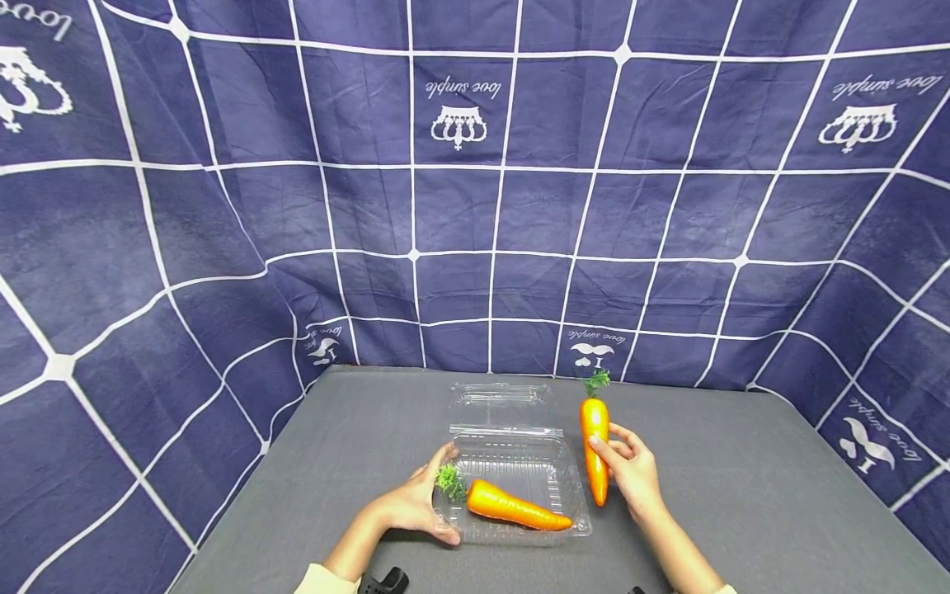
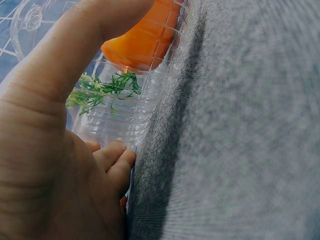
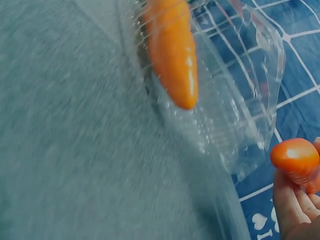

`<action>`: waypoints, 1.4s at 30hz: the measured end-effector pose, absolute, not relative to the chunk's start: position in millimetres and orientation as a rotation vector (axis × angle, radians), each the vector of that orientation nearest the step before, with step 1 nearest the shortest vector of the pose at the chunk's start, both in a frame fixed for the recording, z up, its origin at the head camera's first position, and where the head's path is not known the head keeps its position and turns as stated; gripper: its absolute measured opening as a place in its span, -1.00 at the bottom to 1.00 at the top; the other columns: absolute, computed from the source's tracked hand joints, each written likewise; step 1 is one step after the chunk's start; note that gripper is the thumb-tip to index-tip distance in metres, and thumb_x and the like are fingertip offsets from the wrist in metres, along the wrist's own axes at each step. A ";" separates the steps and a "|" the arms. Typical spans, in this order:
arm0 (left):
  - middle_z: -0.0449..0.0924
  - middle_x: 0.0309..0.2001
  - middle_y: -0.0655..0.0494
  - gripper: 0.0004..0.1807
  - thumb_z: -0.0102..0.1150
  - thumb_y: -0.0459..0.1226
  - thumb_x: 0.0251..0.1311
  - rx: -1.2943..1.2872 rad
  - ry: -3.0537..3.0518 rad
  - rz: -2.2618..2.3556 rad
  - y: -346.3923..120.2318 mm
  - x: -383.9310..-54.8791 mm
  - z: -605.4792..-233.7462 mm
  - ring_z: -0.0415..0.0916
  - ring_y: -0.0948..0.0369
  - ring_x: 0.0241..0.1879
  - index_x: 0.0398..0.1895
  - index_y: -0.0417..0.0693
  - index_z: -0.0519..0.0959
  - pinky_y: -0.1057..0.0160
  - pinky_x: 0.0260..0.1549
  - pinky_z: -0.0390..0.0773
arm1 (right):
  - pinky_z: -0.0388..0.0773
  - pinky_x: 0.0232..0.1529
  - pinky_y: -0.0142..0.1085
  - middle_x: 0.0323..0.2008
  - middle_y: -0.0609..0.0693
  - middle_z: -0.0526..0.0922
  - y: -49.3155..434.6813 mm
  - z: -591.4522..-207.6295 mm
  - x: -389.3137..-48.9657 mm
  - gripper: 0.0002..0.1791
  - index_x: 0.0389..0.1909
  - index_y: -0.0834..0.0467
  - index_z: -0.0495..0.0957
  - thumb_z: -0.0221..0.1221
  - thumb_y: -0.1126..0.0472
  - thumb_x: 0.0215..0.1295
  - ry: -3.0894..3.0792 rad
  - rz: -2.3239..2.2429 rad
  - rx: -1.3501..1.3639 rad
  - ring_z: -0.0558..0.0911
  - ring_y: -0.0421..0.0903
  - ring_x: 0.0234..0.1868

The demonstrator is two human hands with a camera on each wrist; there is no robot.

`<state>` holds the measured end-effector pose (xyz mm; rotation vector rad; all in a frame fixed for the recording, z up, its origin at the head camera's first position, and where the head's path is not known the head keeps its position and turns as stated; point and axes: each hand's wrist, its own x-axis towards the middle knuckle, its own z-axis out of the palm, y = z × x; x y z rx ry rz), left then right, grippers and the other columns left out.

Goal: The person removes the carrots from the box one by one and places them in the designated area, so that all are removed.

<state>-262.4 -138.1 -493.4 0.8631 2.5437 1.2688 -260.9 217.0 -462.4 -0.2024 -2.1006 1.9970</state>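
A clear plastic clamshell container [image 1: 512, 462] lies on the grey table with its lid [image 1: 500, 404] folded back, away from me. Inside it, near the front wall, is a carrot [image 1: 515, 506] with a green leafy top [image 1: 449, 481] toward the left. My left hand [image 1: 419, 499] holds the container's left end, thumb at the front corner and fingers at the back. To the right of the container, my right hand [image 1: 631, 466] pinches a second carrot [image 1: 595, 445], its leafy top pointing away from me and its tip toward me. The right wrist view catches this carrot's tip [image 3: 295, 155].
A grey cloth [image 1: 742, 478] covers the table. Behind it and along both sides hangs a blue curtain [image 1: 460, 206] with white grid lines. A dark strap [image 1: 384, 582] shows at my left wrist.
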 end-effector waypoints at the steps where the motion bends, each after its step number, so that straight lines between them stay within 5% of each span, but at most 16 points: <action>1: 0.09 0.45 -0.15 0.45 0.70 -0.13 -0.42 0.863 2.547 1.267 -138.1 -262.8 -493.7 0.05 -0.20 0.37 0.50 -0.27 -0.14 -0.30 0.24 0.08 | 0.55 -0.49 -0.38 -0.40 -0.19 0.67 219.1 -462.8 -259.9 -0.41 0.24 0.35 0.36 0.31 0.24 0.25 -2.113 1.991 -0.207 0.61 -0.25 -0.49; 33: 0.09 0.46 -0.13 0.46 0.69 -0.08 -0.41 0.842 2.532 1.259 -138.2 -262.1 -494.9 0.05 -0.16 0.36 0.50 -0.27 -0.16 -0.28 0.24 0.10 | 0.61 -0.50 -0.24 -0.43 0.08 0.64 245.9 -485.1 -255.6 -0.37 0.17 0.50 0.32 0.31 0.19 0.24 -2.458 1.862 -0.262 0.62 -0.09 -0.50; 42: 0.09 0.46 -0.14 0.46 0.69 -0.09 -0.40 0.854 2.533 1.269 -139.2 -262.8 -494.8 0.05 -0.18 0.36 0.50 -0.28 -0.16 -0.30 0.24 0.09 | 0.51 -0.41 -0.28 -0.40 0.06 0.70 242.3 -477.6 -253.6 -0.46 -0.11 0.42 0.54 0.38 0.03 0.13 -2.663 1.401 -0.231 0.60 -0.14 -0.45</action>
